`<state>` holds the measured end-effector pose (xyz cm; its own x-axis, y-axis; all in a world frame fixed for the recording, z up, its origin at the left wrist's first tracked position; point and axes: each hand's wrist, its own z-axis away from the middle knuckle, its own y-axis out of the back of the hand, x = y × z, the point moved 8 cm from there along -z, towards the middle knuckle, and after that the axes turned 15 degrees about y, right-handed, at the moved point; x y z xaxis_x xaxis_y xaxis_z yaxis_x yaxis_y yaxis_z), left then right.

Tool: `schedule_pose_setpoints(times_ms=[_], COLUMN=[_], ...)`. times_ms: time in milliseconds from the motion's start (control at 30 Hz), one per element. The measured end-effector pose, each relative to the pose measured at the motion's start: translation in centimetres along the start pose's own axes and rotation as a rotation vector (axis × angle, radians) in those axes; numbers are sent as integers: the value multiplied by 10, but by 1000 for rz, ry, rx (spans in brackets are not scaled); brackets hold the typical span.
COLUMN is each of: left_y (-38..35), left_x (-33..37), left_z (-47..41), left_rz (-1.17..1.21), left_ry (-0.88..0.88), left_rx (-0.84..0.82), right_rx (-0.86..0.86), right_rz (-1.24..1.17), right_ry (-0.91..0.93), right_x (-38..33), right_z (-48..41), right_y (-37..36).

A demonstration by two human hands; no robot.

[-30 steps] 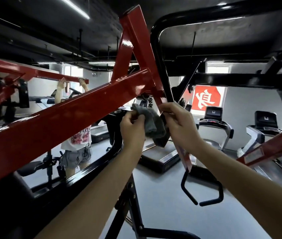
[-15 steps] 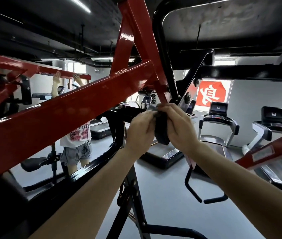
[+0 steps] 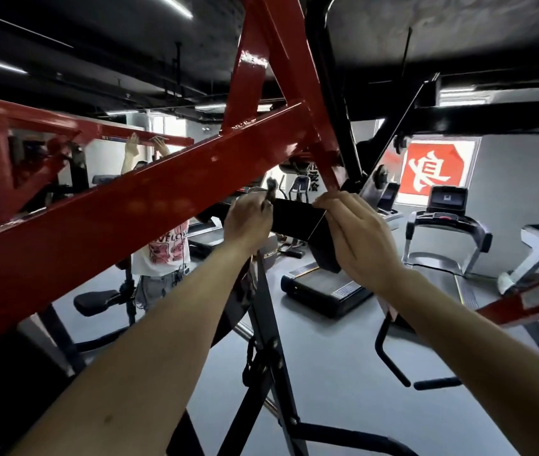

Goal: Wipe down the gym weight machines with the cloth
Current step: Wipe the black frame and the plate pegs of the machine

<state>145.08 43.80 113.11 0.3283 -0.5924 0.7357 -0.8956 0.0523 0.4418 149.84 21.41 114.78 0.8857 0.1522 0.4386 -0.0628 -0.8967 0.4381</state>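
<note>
- Head view: the left hand [image 3: 250,222] had its fingers [image 3: 261,207] curled tight round the grey cloth [image 3: 270,187]. Only a small tuft of it showed above the knuckles, at the left end of the black bracket [image 3: 296,220].
- The right hand [image 3: 357,240] gripped the bracket's right side, fingers hooked over its top edge, back of the hand towards the camera.
- Both forearms reached up and forward from the lower frame, the hands near each other with the bracket between them.
- A thick red beam [image 3: 130,218] of the weight machine slanted up to a joint just above the hands, partly hiding another person [image 3: 163,255] whose arms were raised.
- A black handle [image 3: 393,363] hung below the right wrist; treadmills [image 3: 442,232] stood behind on the grey floor [image 3: 344,357].
</note>
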Motion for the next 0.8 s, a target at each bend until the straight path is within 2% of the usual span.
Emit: schedule_pose_setpoints(times_ms=[67,133,233,333,400,500,667,733,800], left_y=[-2,-9,-8,-6,-8,-1,13,12,8], left_x=[6,21,45,47,37,16,-15,-40,-60], left_z=[12,40,92,96,78,48,32,19,7], left_rz=[-22,-17,198,231,124,-1,-74,-31,14], left_ry=[-22,-154,-389,-439,-356,-225,-94,87,261], left_rx=[-23,-59,-128,-145,-123,-58,115,151,100], right_rx=[12,50,127,146,74,-171,-420,-475,-491], right_rz=[-31,-59,-44,22,89,204,202,176,158], right_ry=[-4,-25,-60,-128,-189,-257,-357,-373,-380], right_x=[4,5,2,-1,3,15,28,29,33], right_z=[1,2,-1,-9,-21,-42,-59,-62,-65], right_y=[4,7,8,3,-4,-26,-53,-60,-63])
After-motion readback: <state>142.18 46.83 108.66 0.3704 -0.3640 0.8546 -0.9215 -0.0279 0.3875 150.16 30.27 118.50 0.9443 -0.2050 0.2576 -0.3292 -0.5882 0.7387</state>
